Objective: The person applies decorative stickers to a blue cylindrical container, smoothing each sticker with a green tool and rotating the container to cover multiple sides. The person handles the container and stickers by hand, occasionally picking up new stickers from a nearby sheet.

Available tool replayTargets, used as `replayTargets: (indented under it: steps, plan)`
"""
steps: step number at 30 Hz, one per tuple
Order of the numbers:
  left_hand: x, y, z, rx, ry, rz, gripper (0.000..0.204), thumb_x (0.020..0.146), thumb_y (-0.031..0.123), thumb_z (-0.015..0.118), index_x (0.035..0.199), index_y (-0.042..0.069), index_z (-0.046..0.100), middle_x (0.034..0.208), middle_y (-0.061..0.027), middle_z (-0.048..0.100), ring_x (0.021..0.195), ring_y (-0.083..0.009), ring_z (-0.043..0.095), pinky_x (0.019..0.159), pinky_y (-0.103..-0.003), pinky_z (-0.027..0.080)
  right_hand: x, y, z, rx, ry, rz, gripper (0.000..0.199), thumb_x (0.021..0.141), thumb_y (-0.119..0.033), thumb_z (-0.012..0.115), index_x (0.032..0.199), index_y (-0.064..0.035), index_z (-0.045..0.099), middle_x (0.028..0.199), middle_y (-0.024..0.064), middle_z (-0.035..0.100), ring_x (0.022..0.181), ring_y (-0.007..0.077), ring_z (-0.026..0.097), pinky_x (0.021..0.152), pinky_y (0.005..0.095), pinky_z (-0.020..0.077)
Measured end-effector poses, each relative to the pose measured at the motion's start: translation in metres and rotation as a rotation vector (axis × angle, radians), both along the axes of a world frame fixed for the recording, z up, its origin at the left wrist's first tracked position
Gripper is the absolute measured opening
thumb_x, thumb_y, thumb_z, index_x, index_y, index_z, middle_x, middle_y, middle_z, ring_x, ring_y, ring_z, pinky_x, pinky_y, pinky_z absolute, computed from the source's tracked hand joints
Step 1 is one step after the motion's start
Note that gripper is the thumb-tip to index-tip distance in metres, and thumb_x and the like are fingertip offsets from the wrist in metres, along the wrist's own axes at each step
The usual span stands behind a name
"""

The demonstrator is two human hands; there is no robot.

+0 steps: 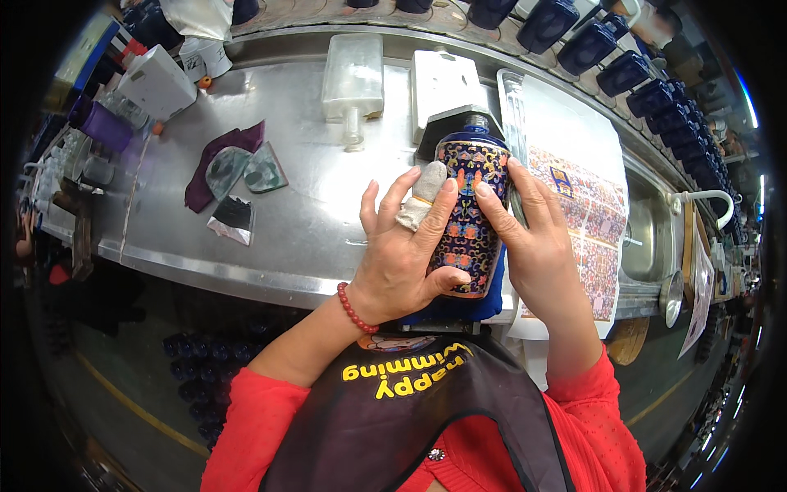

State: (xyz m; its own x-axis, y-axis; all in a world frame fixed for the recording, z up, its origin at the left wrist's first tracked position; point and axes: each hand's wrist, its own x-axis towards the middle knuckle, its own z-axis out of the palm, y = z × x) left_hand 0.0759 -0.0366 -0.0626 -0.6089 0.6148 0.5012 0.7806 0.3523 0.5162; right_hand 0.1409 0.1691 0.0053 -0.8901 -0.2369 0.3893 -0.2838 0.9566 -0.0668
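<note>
A dark blue bottle (pixel 469 217) covered in a colourful floral pattern lies in front of me, its bare glass neck (pixel 475 123) pointing away. My left hand (pixel 402 258) grips it from the left, index finger and thumb on the patterned face. A grey cloth finger cover (pixel 422 197) sits on one finger of that hand, and a red bead bracelet is at the wrist. Along the bottle's right side, my right hand (pixel 537 242) presses its fingertips near the upper edge. The bottle's near end rests over a blue cloth (pixel 484 312). Its underside is hidden.
Patterned decal sheets (pixel 586 221) lie right of the bottle, beside a sink (pixel 648 238). Behind stand a clear bottle (pixel 352 78) and a white block (pixel 447 78). Cloth and sponge pieces (pixel 234 168) lie left on the metal table. Blue bottles (pixel 586 45) line the far side.
</note>
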Motion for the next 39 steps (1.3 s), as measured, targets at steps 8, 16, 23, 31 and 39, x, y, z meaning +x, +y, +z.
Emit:
replayTargets:
  steps: [8, 16, 23, 31, 39]
  plan:
    - [-0.0020, 0.0012, 0.0012, 0.007, 0.051, -0.002, 0.096, 0.095, 0.077, 0.035, 0.153, 0.000, 0.043, 0.149, -0.0229, 0.049, 0.142, -0.0409, 0.036, 0.119, -0.059, 0.009, -0.0001, -0.0012, -0.0012, 0.000, 0.005, -0.004, 0.058, 0.082, -0.002, 0.062, 0.138, -0.0175, 0.063, 0.144, 0.0266, 0.051, 0.124, 0.0402, 0.055, 0.101, 0.0464, 0.0472]
    - [-0.0003, 0.0032, 0.0021, 0.095, -0.044, -0.037, 0.091, 0.097, 0.072, 0.038, 0.154, 0.000, 0.039, 0.143, -0.0212, 0.054, 0.141, -0.0384, 0.035, 0.115, -0.065, 0.009, -0.0015, 0.0016, -0.0019, -0.024, 0.020, 0.022, 0.058, 0.083, -0.002, 0.062, 0.139, -0.0182, 0.063, 0.143, 0.0262, 0.051, 0.124, 0.0403, 0.055, 0.102, 0.0471, 0.0468]
    - [0.0007, 0.0032, 0.0015, 0.114, -0.070, -0.044, 0.093, 0.097, 0.072, 0.039, 0.155, 0.000, 0.038, 0.145, -0.0222, 0.052, 0.141, -0.0388, 0.035, 0.116, -0.065, 0.009, 0.0009, 0.0039, -0.0017, -0.044, 0.013, 0.040, 0.056, 0.082, -0.003, 0.063, 0.135, -0.0191, 0.066, 0.144, 0.0252, 0.051, 0.125, 0.0399, 0.055, 0.103, 0.0472, 0.0464]
    - [0.0018, 0.0045, -0.0007, 0.119, -0.062, -0.050, 0.095, 0.096, 0.073, 0.040, 0.156, 0.000, 0.035, 0.146, -0.0235, 0.050, 0.140, -0.0405, 0.036, 0.115, -0.065, 0.009, 0.0018, 0.0033, 0.0002, -0.009, 0.010, 0.035, 0.054, 0.082, -0.003, 0.063, 0.134, -0.0192, 0.067, 0.145, 0.0246, 0.050, 0.125, 0.0398, 0.055, 0.103, 0.0470, 0.0461]
    - [0.0022, 0.0056, -0.0038, 0.134, -0.073, -0.058, 0.097, 0.095, 0.074, 0.041, 0.157, 0.000, 0.033, 0.149, -0.0236, 0.048, 0.139, -0.0418, 0.035, 0.116, -0.065, 0.010, 0.0073, 0.0033, -0.0005, 0.001, -0.003, 0.036, 0.054, 0.083, -0.005, 0.063, 0.134, -0.0238, 0.068, 0.145, 0.0249, 0.050, 0.125, 0.0398, 0.055, 0.102, 0.0475, 0.0466]
